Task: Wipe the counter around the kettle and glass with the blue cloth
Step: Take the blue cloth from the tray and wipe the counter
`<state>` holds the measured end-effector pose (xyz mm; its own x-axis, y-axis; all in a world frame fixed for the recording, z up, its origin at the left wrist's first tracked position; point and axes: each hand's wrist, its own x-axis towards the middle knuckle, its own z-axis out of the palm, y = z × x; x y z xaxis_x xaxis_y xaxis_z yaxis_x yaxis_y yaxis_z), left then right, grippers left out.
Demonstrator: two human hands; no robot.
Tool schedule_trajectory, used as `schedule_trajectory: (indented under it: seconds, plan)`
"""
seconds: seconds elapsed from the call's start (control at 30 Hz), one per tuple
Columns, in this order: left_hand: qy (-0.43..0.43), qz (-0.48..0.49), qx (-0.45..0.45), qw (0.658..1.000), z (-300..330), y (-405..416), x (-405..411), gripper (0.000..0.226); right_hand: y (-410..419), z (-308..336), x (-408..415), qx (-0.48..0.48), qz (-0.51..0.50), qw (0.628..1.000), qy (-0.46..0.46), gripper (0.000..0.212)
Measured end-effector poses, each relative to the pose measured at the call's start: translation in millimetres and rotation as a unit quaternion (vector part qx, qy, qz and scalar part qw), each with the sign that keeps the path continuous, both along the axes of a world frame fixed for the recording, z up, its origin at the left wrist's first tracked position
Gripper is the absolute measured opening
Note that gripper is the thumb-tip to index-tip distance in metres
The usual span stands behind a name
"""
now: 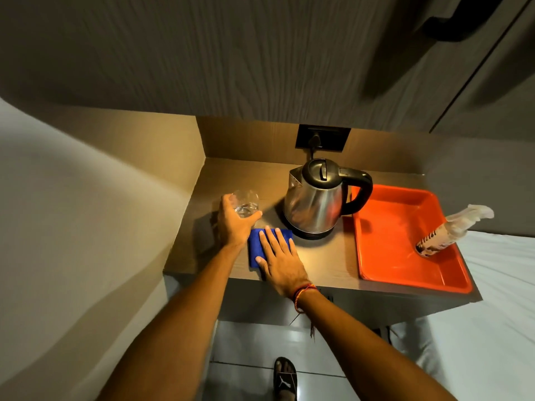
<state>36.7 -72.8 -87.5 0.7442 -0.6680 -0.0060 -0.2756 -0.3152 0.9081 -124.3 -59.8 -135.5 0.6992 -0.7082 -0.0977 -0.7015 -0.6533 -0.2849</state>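
Observation:
A steel kettle (315,206) with a black lid and handle stands on its base in the middle of the small wooden counter (324,256). Left of it, my left hand (234,224) is closed around a clear glass (246,205) with some water in it. Whether the glass rests on the counter or is lifted, I cannot tell. Just in front of the glass lies the folded blue cloth (257,244). My right hand (279,257) presses flat on the cloth with fingers spread, near the counter's front edge.
An orange tray (385,235) fills the counter's right side, with a spray bottle (447,230) leaning in it. A black wall socket (322,138) holds the kettle's plug. Walls close the left and back. A white bed (498,299) borders the right.

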Motion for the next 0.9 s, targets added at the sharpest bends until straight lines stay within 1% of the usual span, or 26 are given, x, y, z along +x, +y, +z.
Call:
schedule_trajectory:
  seconds: [0.07, 0.23, 0.33, 0.47, 0.6, 0.67, 0.77, 0.9]
  plan:
    - [-0.021, 0.025, -0.006, 0.999, 2.4, 4.3, 18.6, 0.079, -13.1, 1.3, 11.7, 0.000, 0.001, 1.000, -0.006, 0.065]
    - [-0.106, 0.033, -0.004, 0.994, 6.9, 30.8, 66.8, 0.079, -45.0, 7.9, 46.9, 0.015, -0.017, 1.000, -0.010, 0.065]
    - [-0.140, 0.043, 0.005, 0.989, 8.2, 47.4, 85.5, 0.080, -60.9, 13.6, 72.3, 0.036, -0.017, 0.999, -0.006, 0.064]
    - [-0.171, 0.042, 0.006, 0.984, 10.3, 60.7, 97.2, 0.079, -56.6, 15.7, 102.9, 0.018, -0.020, 1.000, 0.005, 0.064]
    - [-0.207, 0.026, 0.002, 0.978, 17.7, 59.8, 98.2, 0.082, -45.2, 15.1, 115.3, 0.005, -0.013, 1.000, 0.004, 0.065]
    - [-0.205, 0.020, -0.003, 0.979, 18.6, 61.4, 98.1, 0.081, -30.4, 12.5, 118.4, 0.009, 0.006, 1.000, 0.003, 0.066]
    - [-0.173, 0.000, -0.022, 0.985, 14.5, 63.7, 96.7, 0.079, 0.4, 6.2, 118.2, 0.015, 0.039, 0.999, -0.013, 0.067]
    - [-0.156, -0.005, -0.036, 0.987, 13.4, 64.2, 87.5, 0.078, 22.2, -3.3, 98.0, 0.004, 0.074, 0.997, -0.022, 0.067]
